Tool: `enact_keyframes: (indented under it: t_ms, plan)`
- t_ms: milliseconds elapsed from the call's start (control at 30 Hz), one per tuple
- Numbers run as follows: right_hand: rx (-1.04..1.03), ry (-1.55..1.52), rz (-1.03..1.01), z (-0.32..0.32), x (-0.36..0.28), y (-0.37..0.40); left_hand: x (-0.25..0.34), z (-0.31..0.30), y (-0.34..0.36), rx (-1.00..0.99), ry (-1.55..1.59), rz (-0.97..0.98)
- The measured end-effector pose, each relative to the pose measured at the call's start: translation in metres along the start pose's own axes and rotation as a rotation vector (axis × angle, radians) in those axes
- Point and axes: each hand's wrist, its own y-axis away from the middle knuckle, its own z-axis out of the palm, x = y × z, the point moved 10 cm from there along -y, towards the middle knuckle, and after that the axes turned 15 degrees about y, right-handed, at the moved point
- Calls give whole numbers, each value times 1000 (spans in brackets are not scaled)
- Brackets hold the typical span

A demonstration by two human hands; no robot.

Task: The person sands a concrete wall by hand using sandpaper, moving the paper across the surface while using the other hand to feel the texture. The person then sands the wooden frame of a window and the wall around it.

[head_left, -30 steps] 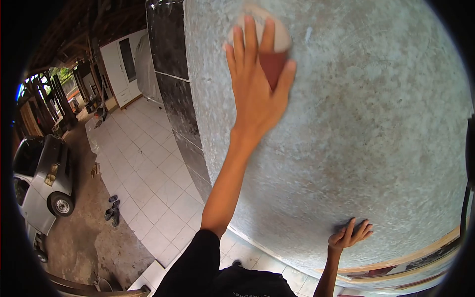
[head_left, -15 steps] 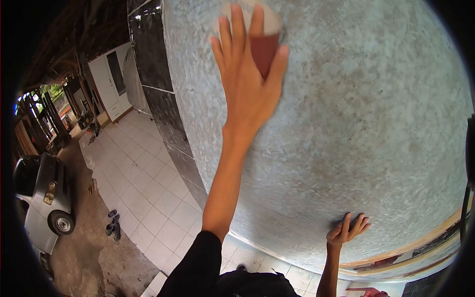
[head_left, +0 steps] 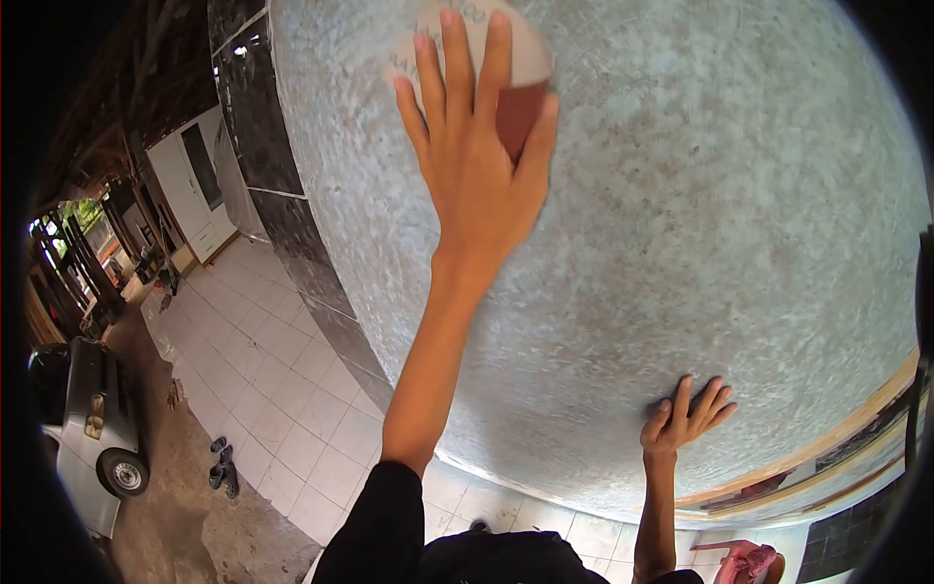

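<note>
A bent sheet of sandpaper (head_left: 526, 54), pale on its printed back and red-brown where a flap folds over, is pressed to the mottled grey-blue wall (head_left: 623, 224). My left hand (head_left: 484, 161) lies over it high on the wall, holding it under spread fingers, with the thumb by the red-brown flap. The palm hides part of the sheet. Lower and to the right, my right hand (head_left: 689, 419) rests against the wall with its fingers apart and nothing in it.
Dark tiles (head_left: 277, 185) edge the wall on the left. A wood-framed window (head_left: 827, 467) is low on the right, above a pink chair (head_left: 747, 563). White floor tiles (head_left: 292, 389) run below. Sandals (head_left: 224, 467), a parked vehicle (head_left: 88, 419) and a white wardrobe (head_left: 190, 185) are at left.
My left hand and the sandpaper have shifted slightly left across the wall, and more of the printed back shows. My right hand appears a little higher, its fingers more spread. The view has tilted slightly.
</note>
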Motion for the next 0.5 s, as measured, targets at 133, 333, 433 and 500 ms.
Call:
enact_keyframes:
  t_ms: [133,333,433,500]
  plan:
    - [-29,20,76,2,0,-56,15,13,27,-59,-18,-33]
    - [-29,35,92,1,-4,-84,33,33,157,-212,-20,-76]
    - [-14,24,84,2,-5,-84,24,23,77,-134,52,-71]
    - [-13,0,92,1,-3,-82,25,17,21,-36,8,-8]
